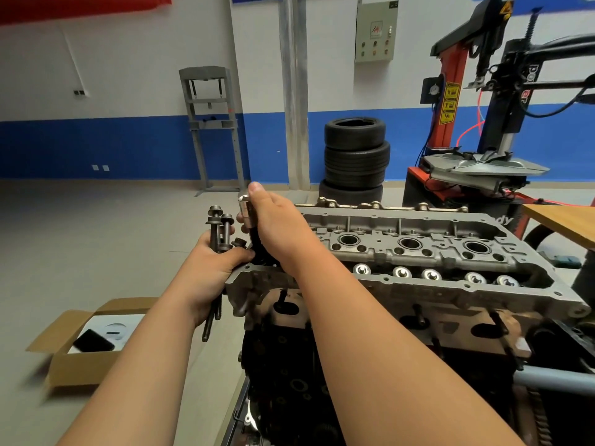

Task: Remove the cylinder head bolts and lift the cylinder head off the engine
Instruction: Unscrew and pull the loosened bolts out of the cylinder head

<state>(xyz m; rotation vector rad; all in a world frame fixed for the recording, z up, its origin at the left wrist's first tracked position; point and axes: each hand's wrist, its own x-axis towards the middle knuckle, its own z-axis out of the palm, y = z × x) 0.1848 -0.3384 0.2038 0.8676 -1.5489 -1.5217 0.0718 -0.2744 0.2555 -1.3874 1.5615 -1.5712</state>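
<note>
As left hand (209, 275) clutches removed bolts (218, 226) and right hand (278, 225) grips the socket tool (245, 210), both probably need setting down before the cylinder head (434, 252) lifts.

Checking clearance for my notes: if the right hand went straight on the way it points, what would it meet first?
Nothing close, it seems: the right hand points beyond the cylinder head, over floor. The bolts in the left hand sit just left of that line; depth is unclear.
</note>
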